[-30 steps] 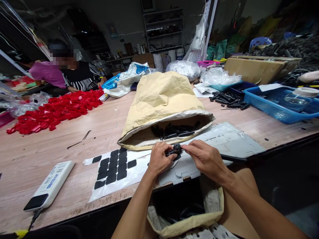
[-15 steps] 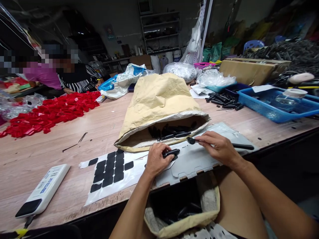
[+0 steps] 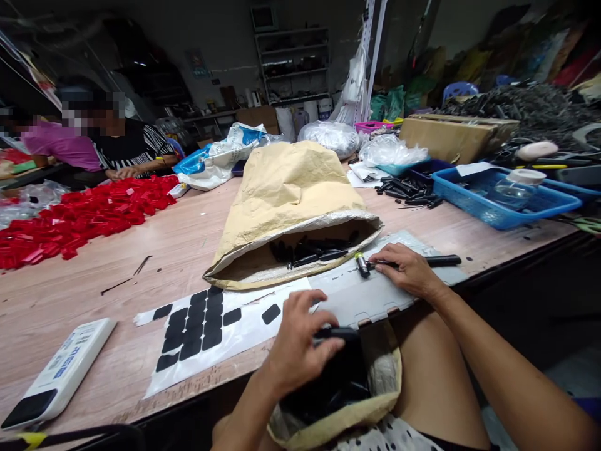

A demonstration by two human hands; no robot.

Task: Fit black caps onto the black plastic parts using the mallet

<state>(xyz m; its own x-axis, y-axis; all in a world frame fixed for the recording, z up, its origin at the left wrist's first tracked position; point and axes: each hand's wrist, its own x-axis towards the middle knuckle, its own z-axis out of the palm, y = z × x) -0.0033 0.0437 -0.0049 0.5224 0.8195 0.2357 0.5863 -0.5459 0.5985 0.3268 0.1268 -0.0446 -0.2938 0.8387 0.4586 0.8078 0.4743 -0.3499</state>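
Observation:
My left hand (image 3: 300,341) is over the mouth of a paper sack (image 3: 394,382) at my lap, its index finger raised. A short black plastic piece (image 3: 346,334) lies between its thumb and fingers, and how firmly it is pinched is hard to see. Resting on the grey board (image 3: 350,300), my right hand (image 3: 406,269) is closed round the thin shaft of a small hammer (image 3: 362,265). The hammer's head has a yellow-green end, and its black grip sticks out to the right. Black pieces fill the lap sack below my left hand.
A large paper sack (image 3: 295,181) lies ahead with black pieces in its mouth. Black square stickers (image 3: 195,322) on a white sheet and a white device (image 3: 61,369) are leftward. Red pieces (image 3: 103,213) lie near a co-worker (image 3: 126,150). A blue basket (image 3: 507,213) stands right.
My left hand has moved from the board down towards me, over the lap sack, with the black piece. The hammer has turned so its yellow-green end shows. The view has shifted slightly.

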